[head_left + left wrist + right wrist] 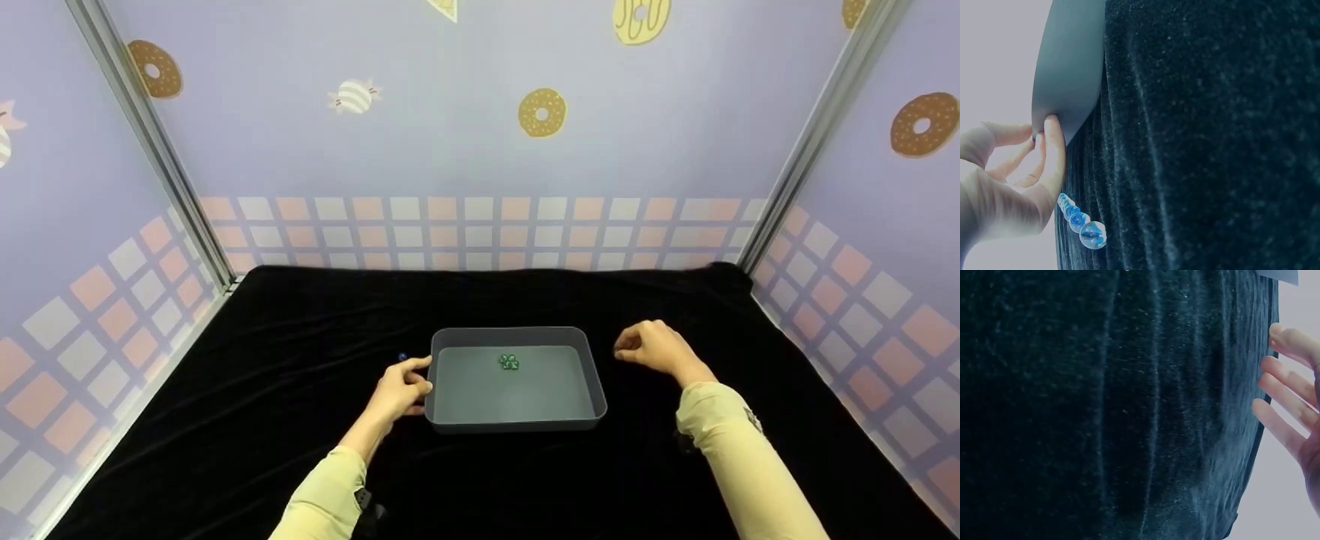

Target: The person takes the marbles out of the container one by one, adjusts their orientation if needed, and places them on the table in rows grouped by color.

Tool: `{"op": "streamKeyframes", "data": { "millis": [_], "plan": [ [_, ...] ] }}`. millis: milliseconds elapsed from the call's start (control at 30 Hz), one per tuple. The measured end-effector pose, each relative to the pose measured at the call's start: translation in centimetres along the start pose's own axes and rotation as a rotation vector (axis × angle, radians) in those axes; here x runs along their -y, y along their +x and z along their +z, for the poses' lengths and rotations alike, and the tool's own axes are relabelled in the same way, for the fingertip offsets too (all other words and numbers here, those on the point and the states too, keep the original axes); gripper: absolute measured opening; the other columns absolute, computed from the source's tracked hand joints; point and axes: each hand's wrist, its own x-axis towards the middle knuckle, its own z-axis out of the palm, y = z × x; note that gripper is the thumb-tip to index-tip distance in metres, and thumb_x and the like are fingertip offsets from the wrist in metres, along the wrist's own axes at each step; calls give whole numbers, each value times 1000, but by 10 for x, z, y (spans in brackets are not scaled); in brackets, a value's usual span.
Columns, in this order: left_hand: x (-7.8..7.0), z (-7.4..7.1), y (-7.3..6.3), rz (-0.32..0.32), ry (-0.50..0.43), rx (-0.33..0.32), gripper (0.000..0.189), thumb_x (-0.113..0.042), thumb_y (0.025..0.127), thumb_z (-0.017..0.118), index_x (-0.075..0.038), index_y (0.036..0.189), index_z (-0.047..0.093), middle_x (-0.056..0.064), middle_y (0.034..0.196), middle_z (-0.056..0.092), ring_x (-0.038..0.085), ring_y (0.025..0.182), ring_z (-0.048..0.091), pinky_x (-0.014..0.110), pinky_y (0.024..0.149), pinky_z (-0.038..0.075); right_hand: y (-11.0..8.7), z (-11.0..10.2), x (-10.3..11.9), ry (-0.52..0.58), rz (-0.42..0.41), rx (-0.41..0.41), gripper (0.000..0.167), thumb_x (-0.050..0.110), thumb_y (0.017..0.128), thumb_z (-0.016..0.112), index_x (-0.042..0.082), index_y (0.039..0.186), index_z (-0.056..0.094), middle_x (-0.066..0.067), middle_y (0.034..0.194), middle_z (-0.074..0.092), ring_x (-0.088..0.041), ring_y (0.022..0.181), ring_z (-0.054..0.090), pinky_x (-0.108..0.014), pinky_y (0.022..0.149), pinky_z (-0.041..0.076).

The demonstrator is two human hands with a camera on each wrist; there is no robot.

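Note:
A dark grey rectangular tray [517, 409] sits on the black cloth, with several green glass marbles [509, 363] clustered on its floor. At the tray's left side my left hand [399, 390] holds the wall near the rim, thumb and fingers bent against it. The left wrist view shows these fingers [1054, 140] touching the wall near a corner. Close beside that hand lies a row of clear-and-blue glass marbles [1093, 234], mostly hidden in the head view. To the right of the tray hovers my right hand [654, 346], loosely curled, holding nothing and apart from the tray.
Black, wrinkled cloth [300, 337] covers the table. A purple back wall [450, 150] with donut pictures and pink and white squares rises behind, and side walls stand left and right with metal posts [817, 127] at the corners.

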Motion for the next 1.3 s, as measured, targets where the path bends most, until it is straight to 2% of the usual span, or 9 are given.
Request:
{"op": "streamKeyframes", "data": {
  "millis": [233, 500, 700, 1000, 1300],
  "plan": [
    [0, 0, 0, 0, -7, 4, 52, 4, 90, 59, -5, 141, 53, 7, 91, 56, 20, 78, 69, 33, 65, 61, -3, 7, -2, 10, 27, 1, 8, 26, 84, 77, 21, 90, 78, 5, 88, 77, -17, 83, 71, -47, 81, 56],
    [1, -1, 0, 0, -18, 8, 53, 6, 90, 59, -4, 141, 53, 8, 92, 55, 21, 79, 70, 34, 67, 62, -8, 16, -6, 115, 66, -33, 11, 26, 85, 77, 20, 93, 78, 2, 92, 78, -20, 89, 72, -46, 83, 56],
    [0, -1, 0, -2, -13, 10, 53, 6, 90, 58, -4, 142, 52, 9, 93, 56, 21, 79, 69, 34, 67, 62, -9, 21, -8, 145, 40, -56, 10, 22, 84, 77, 16, 92, 79, -2, 90, 77, -19, 84, 71, -44, 78, 57],
    [0, 0, 1, 5, -12, 8, 53, 6, 89, 59, -4, 141, 52, 9, 91, 56, 19, 78, 68, 33, 66, 61, -13, 35, -12, 220, 48, -138, 12, 19, 81, 80, 13, 92, 79, -7, 91, 72, -20, 86, 64, -31, 79, 51],
    [0, 0, -1, 1, -14, 13, 53, 6, 90, 58, -4, 142, 52, 8, 92, 54, 21, 79, 69, 35, 68, 62, -15, 41, -12, 248, 48, -181, 14, 18, 79, 82, 12, 91, 79, -6, 91, 71, -20, 87, 62, -30, 80, 49]
  ]
}}
